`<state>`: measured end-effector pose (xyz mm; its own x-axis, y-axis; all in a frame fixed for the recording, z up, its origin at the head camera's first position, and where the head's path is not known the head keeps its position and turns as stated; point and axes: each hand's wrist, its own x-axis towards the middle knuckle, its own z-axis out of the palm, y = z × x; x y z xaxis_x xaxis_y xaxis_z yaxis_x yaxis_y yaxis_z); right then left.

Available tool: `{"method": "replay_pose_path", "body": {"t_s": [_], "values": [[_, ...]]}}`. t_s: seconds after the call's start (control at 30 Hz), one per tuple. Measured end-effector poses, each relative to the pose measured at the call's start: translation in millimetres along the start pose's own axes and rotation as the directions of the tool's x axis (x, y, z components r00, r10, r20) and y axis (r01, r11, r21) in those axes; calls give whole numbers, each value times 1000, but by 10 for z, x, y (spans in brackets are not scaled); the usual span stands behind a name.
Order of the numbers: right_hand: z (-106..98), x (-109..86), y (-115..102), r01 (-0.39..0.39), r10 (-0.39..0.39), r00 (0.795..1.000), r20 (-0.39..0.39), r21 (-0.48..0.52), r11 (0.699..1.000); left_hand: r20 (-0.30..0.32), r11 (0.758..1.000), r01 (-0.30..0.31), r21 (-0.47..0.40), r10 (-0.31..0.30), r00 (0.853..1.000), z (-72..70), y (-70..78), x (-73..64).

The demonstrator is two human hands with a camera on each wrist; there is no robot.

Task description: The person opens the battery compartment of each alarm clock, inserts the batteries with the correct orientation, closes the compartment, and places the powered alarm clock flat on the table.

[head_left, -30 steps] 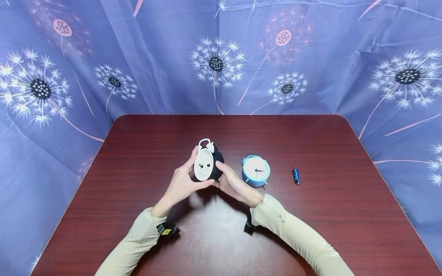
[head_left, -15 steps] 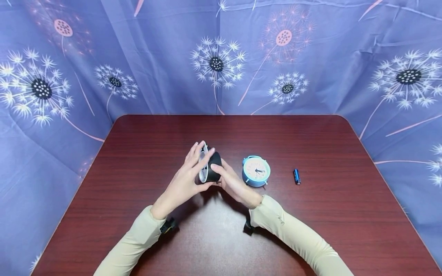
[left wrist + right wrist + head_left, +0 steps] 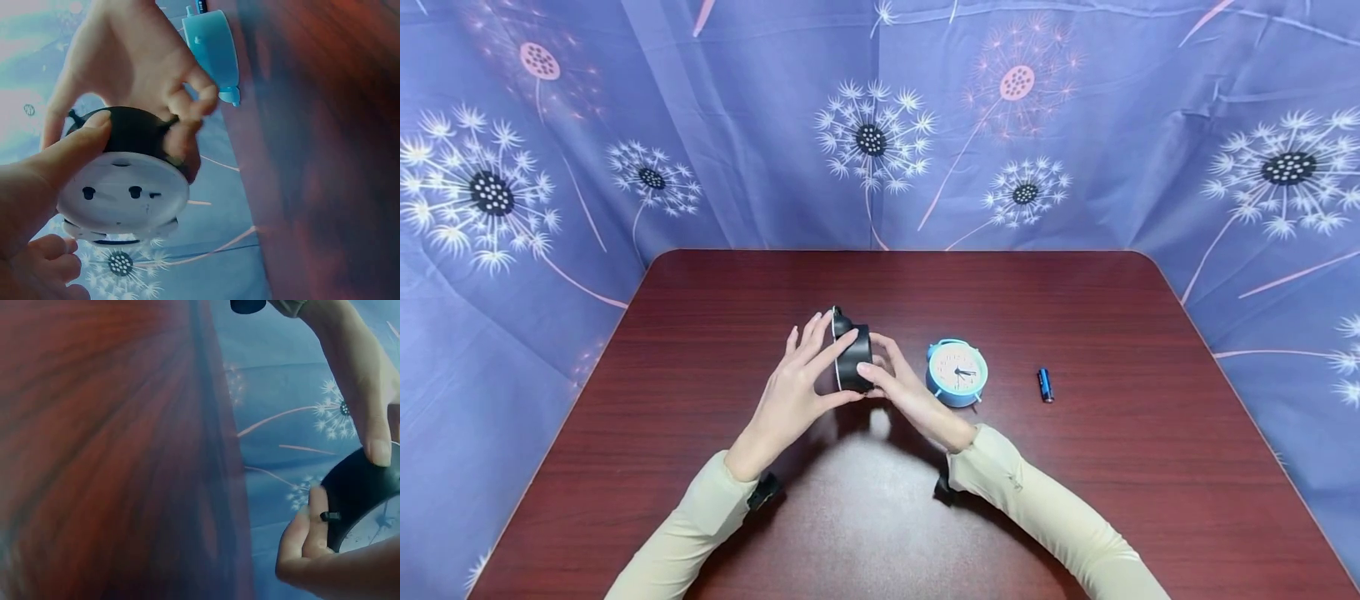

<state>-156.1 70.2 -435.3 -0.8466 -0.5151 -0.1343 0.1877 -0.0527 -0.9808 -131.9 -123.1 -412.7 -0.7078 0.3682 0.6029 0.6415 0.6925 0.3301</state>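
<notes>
A black twin-bell alarm clock with a white back hangs above the table, turned side-on in the head view. My left hand grips its body between thumb and forefinger, the other fingers spread. From the other side my right hand holds it with thumb and curled fingers. In the left wrist view the white back shows two black knobs. Part of the dial side appears in the right wrist view, partly covered by my right hand.
A light blue alarm clock stands on the table just right of my right hand, dial facing up toward the head camera. Farther right lies a blue battery. A floral curtain surrounds the dark red table.
The black clock has turned so that its white back, earlier facing the head camera, now points left. My left fingers have shifted over its side. The blue clock and battery stay put.
</notes>
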Motion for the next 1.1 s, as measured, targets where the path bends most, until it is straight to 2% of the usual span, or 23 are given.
{"method": "replay_pose_path", "body": {"t_s": [0.2,0.37,0.6,0.73,0.87,0.93,1.0,1.1], "values": [[-39,-9,-32,62,-61,998,19,-47,997,-42,995,60,-77,-63,997,30,-78,-60],[-27,-19,-45,127,-125,991,46,-43,991,-87,989,58,-136,-70,994,68,-130,-128],[-42,-69,-86,160,-151,986,77,-139,977,-138,987,76,-141,-95,986,101,-144,-181],[-62,-66,-93,199,-179,976,125,-171,965,-143,986,93,-140,-113,983,107,-149,-187],[-81,-60,-86,255,-218,960,174,-227,940,-110,981,123,-148,-140,984,120,-160,-192],[-87,-70,-85,266,-223,959,173,-293,918,-80,977,143,-159,-157,984,124,-169,-199],[-90,-82,-82,268,-227,962,149,-375,888,-42,970,168,-176,-178,983,124,-182,-206],[-86,-100,-71,267,-256,962,91,-497,826,22,954,220,-202,-220,975,112,-198,-212]]}}
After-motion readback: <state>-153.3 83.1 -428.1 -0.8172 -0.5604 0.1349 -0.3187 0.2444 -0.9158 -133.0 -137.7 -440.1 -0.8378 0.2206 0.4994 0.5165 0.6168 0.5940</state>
